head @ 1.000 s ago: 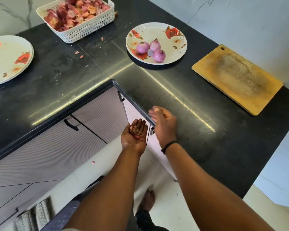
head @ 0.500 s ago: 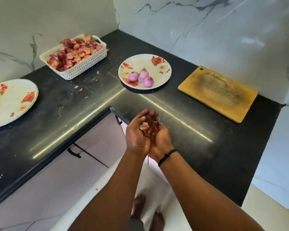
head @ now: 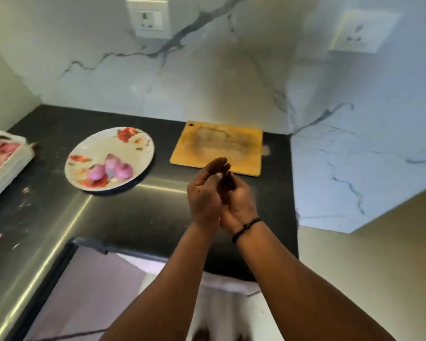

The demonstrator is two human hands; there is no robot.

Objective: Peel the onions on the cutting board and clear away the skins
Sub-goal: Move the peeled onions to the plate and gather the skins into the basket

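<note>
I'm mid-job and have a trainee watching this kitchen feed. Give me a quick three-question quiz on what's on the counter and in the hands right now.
1. How many peeled onions lie on the plate?
2. True or false: the cutting board has nothing on it.
3. Where are the hands? A) cupped together above the counter, near the board's front edge B) resting flat on the plate C) inside the basket

Key: 1) three. 2) true. 3) A. The left hand and right hand are pressed together; what they hold is too blurred to tell.
</note>
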